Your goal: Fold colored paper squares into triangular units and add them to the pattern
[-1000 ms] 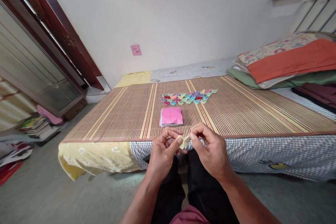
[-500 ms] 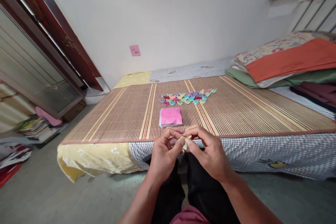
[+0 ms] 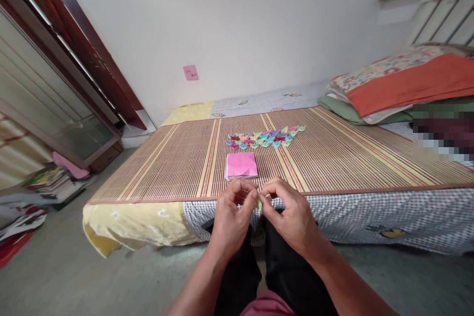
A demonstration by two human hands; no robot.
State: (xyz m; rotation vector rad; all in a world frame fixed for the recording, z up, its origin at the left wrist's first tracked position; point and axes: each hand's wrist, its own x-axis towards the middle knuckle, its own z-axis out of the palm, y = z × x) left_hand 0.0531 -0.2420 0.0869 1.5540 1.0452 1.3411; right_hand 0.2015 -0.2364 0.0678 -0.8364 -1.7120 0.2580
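Between my fingertips is a small pale yellow piece of folded paper (image 3: 259,203), mostly covered by the thumbs. My left hand (image 3: 235,210) pinches it from the left, and my right hand (image 3: 287,212) pinches it from the right. Both hands are above my lap at the bed's front edge. Just beyond them a stack of square paper sheets (image 3: 241,165) with a pink one on top lies on the woven mat (image 3: 174,163). Behind the stack, small folded paper pieces (image 3: 264,138) in several colours lie in rows.
Folded bedding (image 3: 411,86) is piled at the bed's right end. A pink note (image 3: 191,72) is stuck on the white wall. Books (image 3: 50,182) and a pink object (image 3: 72,165) are on the floor at left, by a glass-fronted cabinet (image 3: 55,103).
My fingers have shifted on the yellow paper, and less of it shows now. My right hand has moved slightly left. The stack and the rows of folded pieces have not moved.
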